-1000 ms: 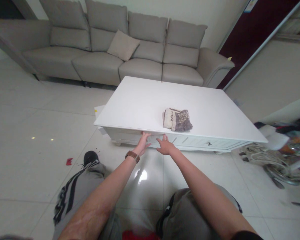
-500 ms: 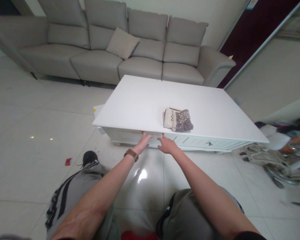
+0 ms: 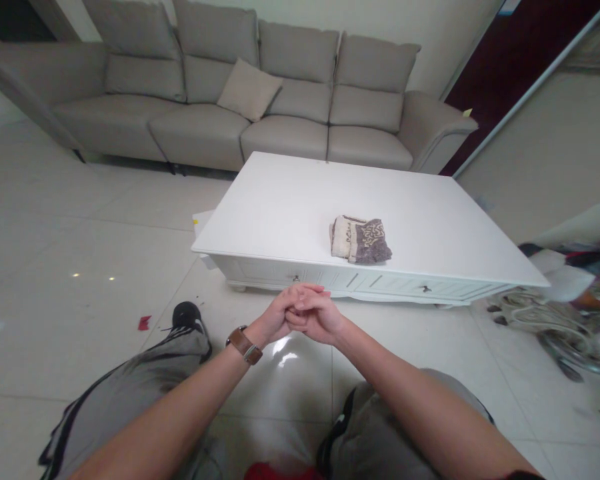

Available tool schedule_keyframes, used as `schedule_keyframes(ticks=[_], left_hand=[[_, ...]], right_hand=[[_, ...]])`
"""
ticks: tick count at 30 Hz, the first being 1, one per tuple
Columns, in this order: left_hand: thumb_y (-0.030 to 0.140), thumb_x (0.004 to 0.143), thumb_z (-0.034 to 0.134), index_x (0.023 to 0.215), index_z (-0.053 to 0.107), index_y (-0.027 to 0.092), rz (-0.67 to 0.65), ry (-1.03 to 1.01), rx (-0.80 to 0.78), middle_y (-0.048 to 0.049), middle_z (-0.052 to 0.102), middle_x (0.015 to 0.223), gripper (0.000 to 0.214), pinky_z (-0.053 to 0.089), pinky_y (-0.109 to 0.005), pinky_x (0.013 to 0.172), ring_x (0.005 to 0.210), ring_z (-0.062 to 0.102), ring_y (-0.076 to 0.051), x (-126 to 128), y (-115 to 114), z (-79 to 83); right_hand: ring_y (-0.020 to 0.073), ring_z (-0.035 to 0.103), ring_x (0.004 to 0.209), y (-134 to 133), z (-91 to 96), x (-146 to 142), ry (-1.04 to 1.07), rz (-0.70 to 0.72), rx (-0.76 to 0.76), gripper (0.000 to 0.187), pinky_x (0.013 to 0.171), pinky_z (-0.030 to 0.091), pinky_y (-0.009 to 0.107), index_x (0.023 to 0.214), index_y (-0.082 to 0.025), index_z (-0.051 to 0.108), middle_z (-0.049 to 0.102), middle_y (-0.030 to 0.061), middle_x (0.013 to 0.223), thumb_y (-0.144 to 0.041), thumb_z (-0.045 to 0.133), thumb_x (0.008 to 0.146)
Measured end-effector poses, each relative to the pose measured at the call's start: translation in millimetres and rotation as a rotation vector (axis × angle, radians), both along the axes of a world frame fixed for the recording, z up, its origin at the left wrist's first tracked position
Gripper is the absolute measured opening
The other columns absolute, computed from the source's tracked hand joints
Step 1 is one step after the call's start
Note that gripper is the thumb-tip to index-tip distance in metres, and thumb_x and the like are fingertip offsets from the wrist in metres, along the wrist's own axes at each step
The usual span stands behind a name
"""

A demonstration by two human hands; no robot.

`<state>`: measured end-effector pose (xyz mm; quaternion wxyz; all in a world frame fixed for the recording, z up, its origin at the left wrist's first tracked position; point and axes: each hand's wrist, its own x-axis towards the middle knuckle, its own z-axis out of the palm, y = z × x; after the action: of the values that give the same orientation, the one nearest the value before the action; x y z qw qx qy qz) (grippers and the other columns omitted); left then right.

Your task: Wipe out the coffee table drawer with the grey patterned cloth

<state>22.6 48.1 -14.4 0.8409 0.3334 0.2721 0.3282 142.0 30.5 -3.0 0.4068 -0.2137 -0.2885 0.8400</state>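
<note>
My left hand [image 3: 280, 312], with a brown-strapped watch [image 3: 245, 345] on the wrist, is clasped with my right hand [image 3: 321, 319]. Their fingers are closed over each other, and no object shows between them. Both are held just in front of the white coffee table [image 3: 290, 207], below its front edge. On the tabletop, near that edge, lies a folded towel [image 3: 360, 239], cream on one side and grey-brown with a curly pattern on the other. Neither hand touches it. Small dark knobs sit on the table's drawer fronts.
Behind the table stands a long grey sofa [image 3: 280, 137] with a beige cushion [image 3: 250, 90]. A red scrap [image 3: 144, 323] lies on the tiled floor at left, near my shoe [image 3: 187, 316]. Clutter with a beige cord or cloth heap [image 3: 525, 313] fills the right side.
Both hands have drawn back from the table's front edge and come together, their fingers now clasped. The towel stays in the same place on the table.
</note>
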Motion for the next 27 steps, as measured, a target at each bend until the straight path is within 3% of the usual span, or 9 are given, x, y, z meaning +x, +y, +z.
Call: schedule_keyframes(ticks=[6,12,14,17,21,24,27], left_hand=[[0.029,0.062,0.081,0.103,0.064,0.023,0.083,0.136,-0.011,-0.0071,0.067,0.103,0.044,0.061,-0.036,0.075,0.106,0.069,-0.030,-8.8,-23.7,1.8],[0.037,0.070,0.078,0.088,0.055,0.024,0.320,0.229,-0.005,-0.0018,0.066,0.099,0.032,0.058,-0.026,0.054,0.092,0.071,-0.025,-6.3,-28.5,-1.5],[0.036,0.069,0.080,0.086,0.059,0.022,0.377,0.234,0.053,-0.0037,0.069,0.102,0.030,0.061,-0.030,0.062,0.098,0.070,-0.027,-9.0,-24.2,-2.3],[0.033,0.071,0.081,0.086,0.069,0.020,0.417,0.275,0.186,-0.0062,0.073,0.105,0.023,0.059,-0.040,0.093,0.111,0.067,-0.030,-13.8,-15.9,-6.0],[0.033,0.075,0.080,0.094,0.076,0.020,0.371,0.354,0.267,-0.0083,0.074,0.110,0.023,0.049,-0.046,0.109,0.116,0.064,-0.031,-18.4,-10.5,-8.4],[0.034,0.068,0.085,0.100,0.076,0.021,0.276,0.270,0.236,-0.0082,0.073,0.109,0.036,0.052,-0.046,0.104,0.115,0.064,-0.033,-22.7,-10.5,-2.0],[0.035,0.057,0.089,0.111,0.074,0.021,0.075,0.102,0.151,-0.0105,0.071,0.114,0.057,0.057,-0.045,0.095,0.119,0.062,-0.036,-28.9,-9.9,12.1]], right_hand=[[0.0014,0.017,0.040,-9.3,15.2,-8.6,0.285,0.182,-0.061,0.030,0.036,0.017,0.015,0.083,-0.022,0.040,0.039,-0.0102,0.065,-0.031,0.066,0.072],[0.0007,0.016,0.032,-3.8,13.9,-17.8,0.255,0.177,-0.032,0.027,0.033,0.018,0.016,0.095,-0.020,0.048,0.043,-0.0101,0.065,-0.041,0.057,0.081],[0.0025,0.019,0.029,0.2,12.3,-19.8,0.220,0.167,-0.014,0.025,0.032,0.020,0.017,0.093,-0.020,0.049,0.043,-0.0100,0.061,-0.043,0.053,0.082],[0.0050,0.022,0.026,5.3,11.3,-21.0,0.194,0.162,0.010,0.025,0.031,0.021,0.018,0.089,-0.020,0.050,0.041,-0.0101,0.057,-0.044,0.048,0.083],[0.0069,0.023,0.025,7.1,12.2,-22.0,0.226,0.163,0.024,0.020,0.031,0.022,0.020,0.085,-0.021,0.047,0.036,-0.0108,0.054,-0.042,0.047,0.085],[0.0086,0.026,0.027,6.2,14.4,-23.3,0.273,0.194,0.037,0.018,0.032,0.028,0.022,0.082,-0.023,0.043,0.036,-0.0106,0.053,-0.038,0.052,0.080],[0.0065,0.021,0.032,5.7,16.1,-23.2,0.311,0.208,0.013,0.025,0.033,0.024,0.020,0.075,-0.024,0.037,0.035,-0.0101,0.051,-0.039,0.057,0.076]])
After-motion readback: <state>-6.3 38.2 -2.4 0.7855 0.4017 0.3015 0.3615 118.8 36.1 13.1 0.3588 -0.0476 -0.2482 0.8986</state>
